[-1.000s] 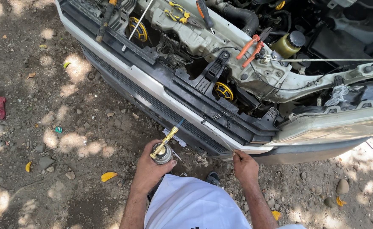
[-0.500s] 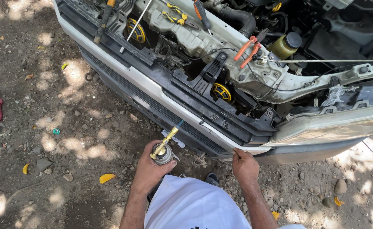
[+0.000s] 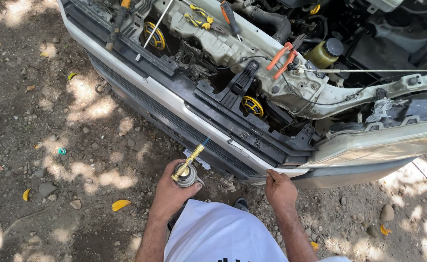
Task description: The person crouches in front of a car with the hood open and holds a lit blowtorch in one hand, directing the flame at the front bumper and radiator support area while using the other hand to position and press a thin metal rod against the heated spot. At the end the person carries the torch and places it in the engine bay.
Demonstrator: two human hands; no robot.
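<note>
The left hand (image 3: 171,194) is wrapped around a small metal gas torch with a brass nozzle (image 3: 187,171), fingers curled tight about its round silvery canister. The slim brass tube slants up and to the right from the canister top, and a thin blue flame shows at its tip, just beside the lower edge of the dusty dark plastic front bumper (image 3: 174,116). A crumpled bit of pale material lies under the nozzle against the bumper's bottom edge.

The right hand (image 3: 280,190) is pressed to the bumper's underside near its right end, fingers pinching the lip where the dark plastic meets the pale, smooth body panel.

Above, the open engine bay shows a grimy grey metal crossmember (image 3: 252,58), ribbed black hoses, round yellow plastic fan hubs (image 3: 252,105), and a yellowish fluid reservoir with a black cap (image 3: 326,52). Orange-handled pliers (image 3: 282,56) and a red-handled screwdriver (image 3: 229,14) rest on the crossmember.

The ground (image 3: 43,145) is dry, gritty dirt scattered with pebbles, yellow fallen leaves and a red scrap at the left edge, dappled with sunlight. A white shirt fills the bottom edge between the forearms.
</note>
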